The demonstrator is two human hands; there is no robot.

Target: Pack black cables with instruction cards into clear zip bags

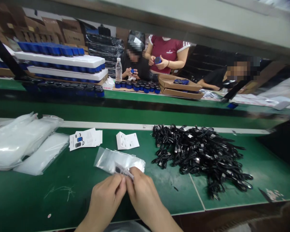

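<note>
- Both left hand (105,197) and right hand (146,195) pinch one printed leaflet (120,169) (partly blurred).
- Clear bags (111,158) lie just beyond, on the green surface (84,180).
- Black cables (198,154) heaped at right.

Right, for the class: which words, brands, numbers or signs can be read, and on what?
None reads clearly.
Picture leaflets: too small.
White folded leaflets: too small.
Held slip: blurred.
Maroon shirt, chest print: too small.
Red lettering left of the bottle: too blurred.
Cardboard box marks: too blurred.
</note>
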